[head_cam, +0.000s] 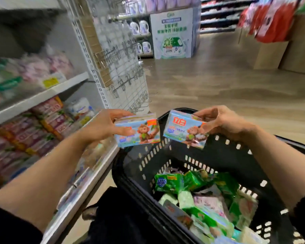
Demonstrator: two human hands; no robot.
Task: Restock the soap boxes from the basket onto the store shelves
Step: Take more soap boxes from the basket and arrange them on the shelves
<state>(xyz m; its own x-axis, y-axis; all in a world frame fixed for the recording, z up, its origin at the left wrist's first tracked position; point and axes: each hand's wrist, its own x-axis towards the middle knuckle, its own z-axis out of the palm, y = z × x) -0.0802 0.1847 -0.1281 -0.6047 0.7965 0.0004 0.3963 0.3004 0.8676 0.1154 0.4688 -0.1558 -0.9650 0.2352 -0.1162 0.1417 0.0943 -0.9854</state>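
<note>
Holding one soap box [138, 132] in left grip [105, 127], another box [185, 129] in right grip [222, 120].

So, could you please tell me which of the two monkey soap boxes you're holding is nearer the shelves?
The box in the left hand, the left monkey box: it sits beside the shelf edge, while the right hand holds the other box over the basket.

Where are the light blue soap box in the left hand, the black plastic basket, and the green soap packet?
Light blue soap box in left hand [141, 132]: head view, monkey picture.
Black plastic basket [224, 155]: head view, far inner wall.
Green soap packet [168, 183]: head view, front face.
</note>
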